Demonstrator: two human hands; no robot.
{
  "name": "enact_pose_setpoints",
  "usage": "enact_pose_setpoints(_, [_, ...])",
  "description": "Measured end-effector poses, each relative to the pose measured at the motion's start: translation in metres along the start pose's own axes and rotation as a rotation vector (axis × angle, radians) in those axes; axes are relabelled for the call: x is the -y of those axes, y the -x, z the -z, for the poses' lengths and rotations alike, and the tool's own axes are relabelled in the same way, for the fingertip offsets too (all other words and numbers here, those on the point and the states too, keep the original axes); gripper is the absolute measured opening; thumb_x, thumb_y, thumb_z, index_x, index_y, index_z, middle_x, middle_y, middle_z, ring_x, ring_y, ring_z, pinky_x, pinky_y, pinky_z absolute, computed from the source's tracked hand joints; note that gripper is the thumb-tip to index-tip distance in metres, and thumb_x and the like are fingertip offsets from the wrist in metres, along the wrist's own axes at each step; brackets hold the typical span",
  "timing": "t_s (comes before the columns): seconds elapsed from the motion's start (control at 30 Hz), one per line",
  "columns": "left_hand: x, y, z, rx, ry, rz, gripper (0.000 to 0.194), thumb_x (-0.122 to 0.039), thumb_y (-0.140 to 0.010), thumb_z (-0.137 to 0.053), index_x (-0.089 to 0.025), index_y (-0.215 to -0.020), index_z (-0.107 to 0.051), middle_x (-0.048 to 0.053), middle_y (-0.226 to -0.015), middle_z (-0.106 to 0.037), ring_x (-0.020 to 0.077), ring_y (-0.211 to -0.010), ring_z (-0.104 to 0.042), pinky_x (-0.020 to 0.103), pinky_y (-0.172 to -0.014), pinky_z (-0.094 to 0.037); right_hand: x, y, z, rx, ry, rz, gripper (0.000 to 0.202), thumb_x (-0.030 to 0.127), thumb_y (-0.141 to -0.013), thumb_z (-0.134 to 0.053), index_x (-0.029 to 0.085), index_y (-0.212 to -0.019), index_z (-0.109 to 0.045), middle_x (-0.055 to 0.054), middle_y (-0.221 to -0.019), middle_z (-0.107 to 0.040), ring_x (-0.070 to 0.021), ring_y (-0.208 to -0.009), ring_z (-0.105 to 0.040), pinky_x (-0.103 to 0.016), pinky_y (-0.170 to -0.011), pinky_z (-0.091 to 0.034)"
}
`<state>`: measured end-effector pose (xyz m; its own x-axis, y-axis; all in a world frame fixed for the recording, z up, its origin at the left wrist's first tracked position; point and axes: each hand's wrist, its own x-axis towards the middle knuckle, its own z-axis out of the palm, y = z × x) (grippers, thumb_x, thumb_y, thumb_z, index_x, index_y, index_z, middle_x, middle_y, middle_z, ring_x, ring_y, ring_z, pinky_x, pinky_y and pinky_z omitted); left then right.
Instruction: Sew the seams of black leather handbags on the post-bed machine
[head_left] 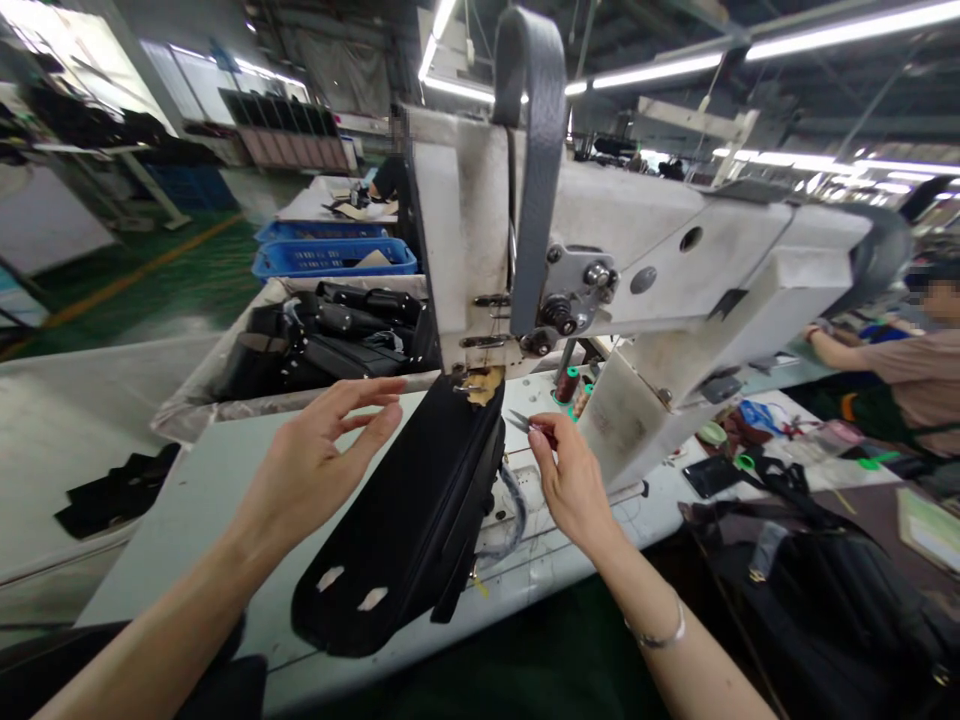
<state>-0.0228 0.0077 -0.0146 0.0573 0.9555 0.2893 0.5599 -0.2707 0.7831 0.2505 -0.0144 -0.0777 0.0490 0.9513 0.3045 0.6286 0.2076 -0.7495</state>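
Black bag [405,510] with two pale patches, left hand [319,465] half open, right hand [570,475] pinching snips [520,421]

Bare tabletop [206,465] left of centre leaves a hand room to pass; the black bag [401,510] blocks the middle, the sewing machine [637,240] bars upper centre to right, thread spools [568,386] beneath its arm.

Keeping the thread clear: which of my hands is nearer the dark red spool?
Right. The right hand, holding a small pointed tool, is just below the dark red spool in view; the left hand is farther, left of the black bag.
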Motion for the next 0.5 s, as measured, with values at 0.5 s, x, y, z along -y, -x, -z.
enact_pose_setpoints(0.5, [-0.032, 0.024, -0.024, 0.140, -0.426, -0.284, 0.035, -0.049, -0.080, -0.073, -0.024, -0.100, -0.062, 0.003, -0.099, -0.062, 0.0258, -0.096, -0.055, 0.044, -0.086, -0.037, 0.050, 0.007, -0.002, -0.047, -0.223, 0.244, 0.020, 0.034, -0.101, -0.057, 0.020, -0.113, -0.063, -0.004, -0.095, -0.067, -0.0168, -0.085, -0.063, -0.029, -0.077, -0.049])
